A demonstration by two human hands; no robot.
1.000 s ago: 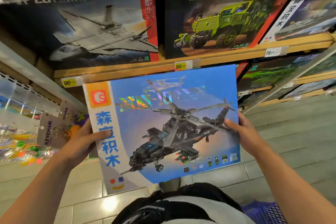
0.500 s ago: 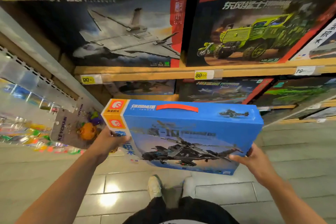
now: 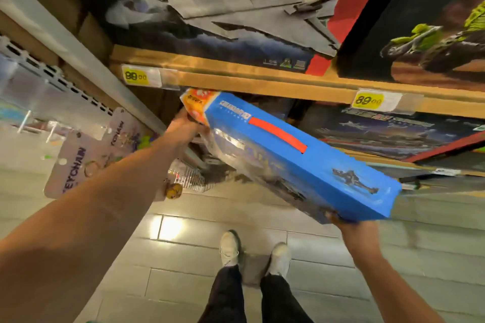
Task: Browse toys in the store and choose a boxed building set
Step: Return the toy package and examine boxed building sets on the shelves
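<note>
At the far left of the frame, keychain cards [image 3: 76,165] hang from a perforated rail [image 3: 49,78], just beside the person's left forearm. Right of these, the left hand [image 3: 183,126] reaches up toward centre frame and holds the orange-cornered end of the boxed building set [image 3: 296,162]; its fingers lie behind the box, so the exact form of the grip cannot be told beyond the hand wrapping that corner. The set itself occupies the middle of the frame, just below the wooden shelf edge [image 3: 249,81] with its yellow price tags [image 3: 135,76], and slopes down from upper left to lower right. It is a flat blue carton shown narrow side up, bearing a red carry handle [image 3: 278,134] along that side and a small helicopter picture near its lower end; the broad printed face is turned down and away, glossy and blurred. The tilt and the high left end suggest the carton is being steered toward, or away from, the gap beneath the shelf; which of these cannot be judged. At the lower right, the right hand [image 3: 354,228] supports the low end from beneath, fingers curled up around the bottom corner, carrying most of the weight. Behind, upper frame, stand a jet-fighter box [image 3: 223,8] and, at right, a box showing a green vehicle [image 3: 433,34]. Below lie the tiled floor [image 3: 170,283] and the person's white shoes [image 3: 228,246].
</note>
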